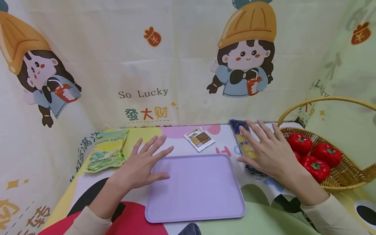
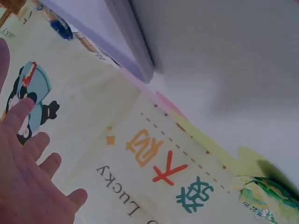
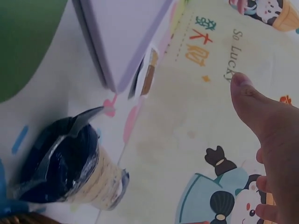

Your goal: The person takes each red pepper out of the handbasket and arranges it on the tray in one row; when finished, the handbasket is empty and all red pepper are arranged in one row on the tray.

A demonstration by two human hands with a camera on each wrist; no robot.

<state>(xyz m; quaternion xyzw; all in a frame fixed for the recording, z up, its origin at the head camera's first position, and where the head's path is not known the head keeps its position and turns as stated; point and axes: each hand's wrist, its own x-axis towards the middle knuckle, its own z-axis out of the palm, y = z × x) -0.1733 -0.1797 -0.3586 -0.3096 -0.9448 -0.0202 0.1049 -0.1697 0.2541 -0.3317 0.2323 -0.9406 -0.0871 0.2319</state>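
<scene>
The wicker basket [image 1: 349, 178] stands at the right end of the table; at least four red bell peppers sit in it, and its hoop handle arches up, so a right forearm working beside it does well to keep clear of that hoop; the lilac rectangular tray [image 1: 195, 187] lies flat in the middle, nothing on it; the left hand [image 1: 142, 164] is over its left edge, fingers spread, holding nothing; the right hand [image 1: 271, 153] is likewise spread and empty, in front of the blue-and-yellow plastic packet [image 1: 245, 145] as the head view sees it, yet apart from it in the right wrist view; the packet lies just right of the tray, and a grip round its middle should serve better than a pinch at the loose, crimped blue end; the green-and-yellow bag [image 1: 107, 150] lies left of the left hand and looks soft, so a broad hold suits it; the smallest thing, a white-and-brown sachet [image 1: 199, 139], lies behind the tray; being flat, it probably wants fingertips at its edge.
</scene>
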